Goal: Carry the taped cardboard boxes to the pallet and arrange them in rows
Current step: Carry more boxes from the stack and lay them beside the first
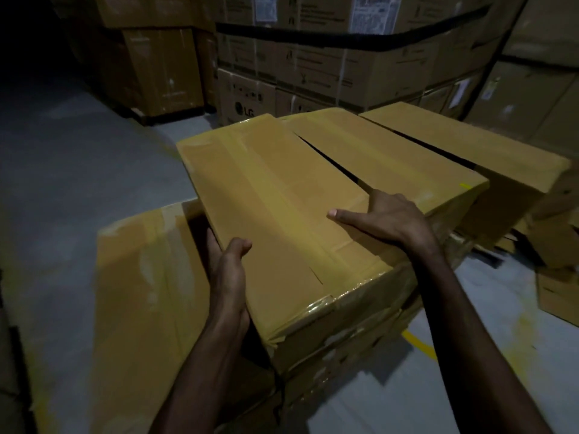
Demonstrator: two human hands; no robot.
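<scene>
A long taped cardboard box lies in the middle of the head view, on top of other stacked boxes. My left hand grips its near left edge, thumb on top and fingers down the side. My right hand holds its right edge, thumb stretched across the top and fingers in the gap beside a second taped box. A third taped box lies to the right of that one, and another taped box sits lower at the left. The pallet is hidden under the boxes.
Tall stacks of printed cartons with a black strap stand behind. A dark stack is at the back left. Grey floor stretches to the left; flattened cardboard and a yellow floor line lie at the right.
</scene>
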